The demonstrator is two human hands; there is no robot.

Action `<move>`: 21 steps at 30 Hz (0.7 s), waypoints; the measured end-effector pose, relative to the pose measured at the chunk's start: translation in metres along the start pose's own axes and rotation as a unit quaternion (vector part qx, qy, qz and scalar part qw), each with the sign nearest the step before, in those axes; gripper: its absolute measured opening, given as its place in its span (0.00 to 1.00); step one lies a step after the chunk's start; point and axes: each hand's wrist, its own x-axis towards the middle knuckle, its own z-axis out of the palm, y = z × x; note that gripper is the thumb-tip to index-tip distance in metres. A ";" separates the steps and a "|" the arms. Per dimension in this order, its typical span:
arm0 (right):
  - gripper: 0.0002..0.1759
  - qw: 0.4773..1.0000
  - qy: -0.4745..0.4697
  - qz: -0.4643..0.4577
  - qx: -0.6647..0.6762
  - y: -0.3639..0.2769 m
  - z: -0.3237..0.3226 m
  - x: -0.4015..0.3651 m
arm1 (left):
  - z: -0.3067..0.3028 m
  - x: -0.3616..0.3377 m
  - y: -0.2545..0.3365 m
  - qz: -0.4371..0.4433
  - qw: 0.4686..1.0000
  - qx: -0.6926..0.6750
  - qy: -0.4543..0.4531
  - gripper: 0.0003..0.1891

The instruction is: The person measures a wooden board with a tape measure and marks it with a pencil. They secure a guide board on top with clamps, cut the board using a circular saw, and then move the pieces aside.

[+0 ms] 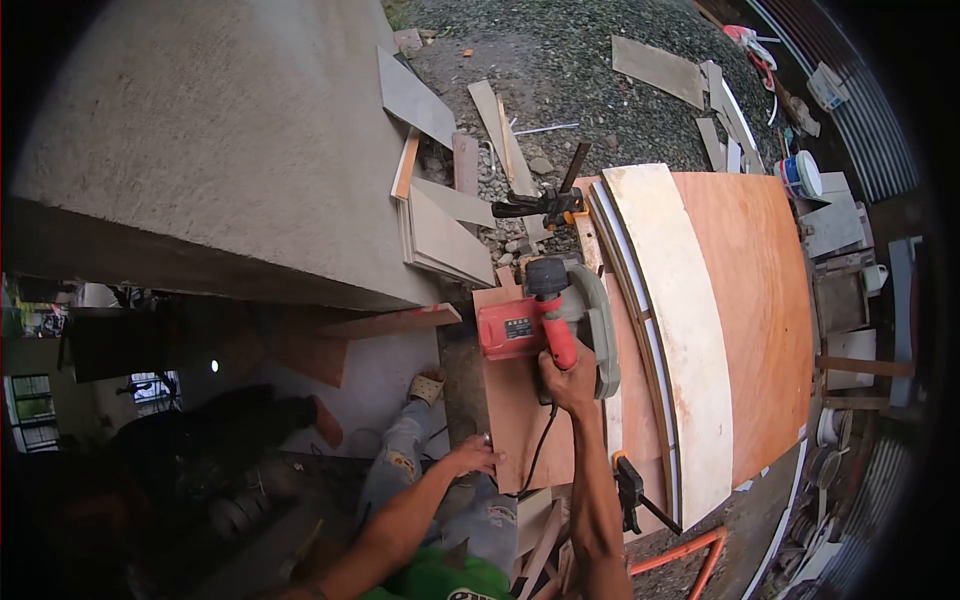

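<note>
A red and grey circular saw [520, 325] rests on a brown plywood sheet [530, 420], with my right hand [568, 382] wrapped round its rear handle. A black cord hangs from the saw beside my right wrist. My left hand [474, 457] is at the sheet's near left corner, its fingers on the edge; the thumb side is hard to make out. Just right of the saw runs a pale straight strip [614, 425]. One black clamp [545, 207] grips the far end of the work, and another clamp [630, 490] the near end.
A long whitish board [685, 340] and a wide orange plywood sheet [750, 310] lie to the right. Offcuts [445, 235] lean by the concrete wall [220, 140] at left. An orange metal frame [690, 550] stands near bottom right, and a white bucket [800, 175] at far right.
</note>
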 end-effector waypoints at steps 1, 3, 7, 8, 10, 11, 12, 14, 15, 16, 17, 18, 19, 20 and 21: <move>0.08 1.000 0.002 -0.003 0.003 0.001 0.001 0.000 | -0.001 0.000 -0.002 0.001 1.000 -0.006 -0.005 0.25; 0.08 1.000 0.003 -0.007 0.006 0.001 0.002 0.003 | -0.002 -0.003 0.002 0.001 1.000 -0.003 -0.008 0.25; 0.09 1.000 -0.003 -0.010 -0.011 0.003 0.010 0.016 | -0.012 -0.007 0.001 -0.006 0.999 -0.008 -0.039 0.25; 0.09 0.999 -0.005 -0.015 -0.037 0.004 0.014 0.020 | -0.014 -0.011 -0.002 -0.005 0.999 -0.009 -0.033 0.25; 0.09 1.000 0.004 -0.006 -0.027 0.000 0.018 0.023 | -0.016 -0.024 -0.010 -0.024 0.999 -0.031 -0.017 0.25; 0.09 1.000 0.013 0.007 -0.024 -0.001 0.018 0.020 | -0.018 -0.035 -0.009 -0.033 0.999 -0.031 -0.014 0.25; 0.09 1.000 0.011 0.003 -0.025 -0.006 0.016 0.020 | -0.019 -0.045 -0.007 -0.012 0.999 -0.049 0.011 0.26; 0.09 1.000 0.003 0.025 -0.003 -0.017 0.017 0.014 | -0.033 -0.067 -0.002 -0.001 0.997 -0.064 0.042 0.27; 0.09 1.000 0.003 0.022 -0.001 -0.022 0.018 0.011 | -0.041 -0.075 0.002 0.011 0.993 -0.029 0.111 0.27; 0.09 0.999 0.007 0.032 0.002 -0.028 0.020 0.008 | -0.051 -0.082 0.006 0.022 0.984 0.010 0.177 0.26; 0.10 0.999 -0.010 0.032 -0.013 -0.033 0.023 0.002 | -0.062 -0.093 0.011 0.007 0.985 0.018 0.174 0.26; 0.11 0.999 -0.024 0.033 -0.029 -0.038 0.024 -0.005 | -0.073 -0.103 0.021 0.006 0.980 0.058 0.190 0.25; 0.11 0.998 -0.012 0.050 -0.026 -0.044 0.024 -0.012 | -0.083 -0.111 0.032 0.004 0.974 0.101 0.203 0.24; 0.12 0.996 -0.043 0.071 -0.027 -0.049 0.025 -0.021 | -0.081 -0.122 0.048 -0.023 0.966 0.088 0.242 0.21; 0.13 0.993 -0.073 0.087 -0.030 -0.052 0.024 -0.026 | -0.085 -0.129 0.062 -0.033 0.967 0.102 0.233 0.21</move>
